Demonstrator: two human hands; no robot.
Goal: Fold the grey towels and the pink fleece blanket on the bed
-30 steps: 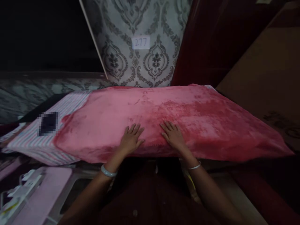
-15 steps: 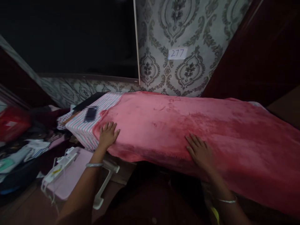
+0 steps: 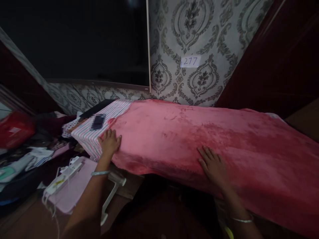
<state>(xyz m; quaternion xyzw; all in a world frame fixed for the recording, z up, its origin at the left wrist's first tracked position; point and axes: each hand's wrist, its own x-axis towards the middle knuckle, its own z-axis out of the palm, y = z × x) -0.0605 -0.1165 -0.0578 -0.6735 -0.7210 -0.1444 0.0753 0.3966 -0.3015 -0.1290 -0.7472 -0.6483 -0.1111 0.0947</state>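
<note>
A pinkish-red plush blanket point(image 3: 159, 132) lies spread over a long raised surface, its front edge hanging down. My left hand point(image 3: 109, 142) rests flat at the blanket's left end, fingers apart, close to the striped cloth point(image 3: 86, 134) beneath. On that cloth lies a dark, blurred-out flat object point(image 3: 98, 122), just beyond my left fingertips. Farther right, my right hand point(image 3: 213, 164) lies palm down on the blanket near its front edge, fingers stretched out. Neither hand grasps anything.
A large dark television screen point(image 3: 74, 39) hangs at the back left. On the left, a power strip point(image 3: 66, 176) with white cables sits on a small pink table point(image 3: 77, 189). Piled clothes point(image 3: 37, 156) and a red bag point(image 3: 16, 129) lie beyond it. A paper marked 277 point(image 3: 190, 61) is on the wall.
My left hand has slid a little to the left along the blanket, towards its edge by the striped cloth. My right hand stays at nearly the same spot. The view has shifted slightly.
</note>
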